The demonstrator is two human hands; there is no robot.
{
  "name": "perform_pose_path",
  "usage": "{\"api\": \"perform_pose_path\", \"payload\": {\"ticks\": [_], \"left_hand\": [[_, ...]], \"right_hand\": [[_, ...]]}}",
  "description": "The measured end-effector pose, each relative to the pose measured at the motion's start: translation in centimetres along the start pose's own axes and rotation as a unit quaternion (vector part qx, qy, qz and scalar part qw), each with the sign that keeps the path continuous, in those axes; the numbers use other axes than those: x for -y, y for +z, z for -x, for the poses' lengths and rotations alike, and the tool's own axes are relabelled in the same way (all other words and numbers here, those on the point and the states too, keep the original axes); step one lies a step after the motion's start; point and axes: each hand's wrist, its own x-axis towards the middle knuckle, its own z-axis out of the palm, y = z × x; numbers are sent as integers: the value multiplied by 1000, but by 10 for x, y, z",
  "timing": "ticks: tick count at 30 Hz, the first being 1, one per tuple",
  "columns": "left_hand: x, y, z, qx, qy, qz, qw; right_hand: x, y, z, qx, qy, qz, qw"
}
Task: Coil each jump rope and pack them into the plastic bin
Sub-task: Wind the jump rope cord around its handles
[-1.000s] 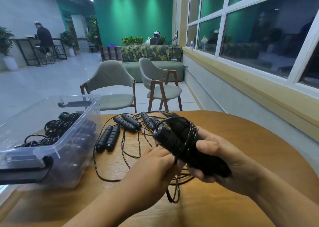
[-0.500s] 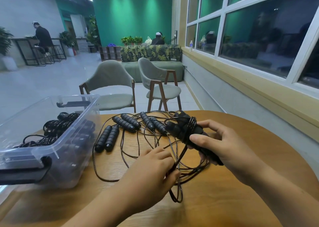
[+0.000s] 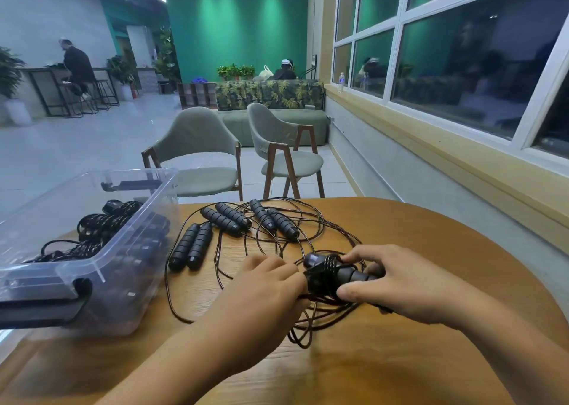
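A wooden table stands by 2 grey chairs and tall windows. On it, right of the plastic bin, left hand and right hand grip a black jump rope, cord wound round its handles.

Both your bare forearms reach forward over the round wooden table from its near edge. Your right hand grips the black cord-wrapped jump-rope handle bundle, thumb nearest you. Your left hand, knuckles up, curls its fingers against the bundle's left end.
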Motion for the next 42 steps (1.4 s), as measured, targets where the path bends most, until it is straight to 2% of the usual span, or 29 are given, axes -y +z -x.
{"api": "perform_pose_path", "payload": {"ticks": [5,10,13,17,27,31,36,39,42], "left_hand": [[-10,7,-3,-25,50,-83,995],[-11,8,0,13,65,-116,991],[-11,8,2,29,76,-123,989],[-13,5,4,6,96,-107,990],[-8,-2,2,-42,116,-70,990],[-6,-4,-1,-53,73,-3,996],[-4,-2,-3,-16,-5,67,998],[-10,0,-3,-17,-45,89,995],[-16,-9,-4,51,-51,174,982]], "right_hand": [[-1,-1,1,49,31,72,996],[-4,-4,5,113,61,138,982],[-6,-9,7,210,58,103,971],[-10,-20,5,303,39,42,951],[-13,-30,2,444,-39,-96,890],[-13,-16,0,463,-85,-222,854],[-7,4,-2,421,-170,-351,819],[-4,11,-2,376,-189,-405,812],[-3,14,0,324,-187,-443,814]]}}
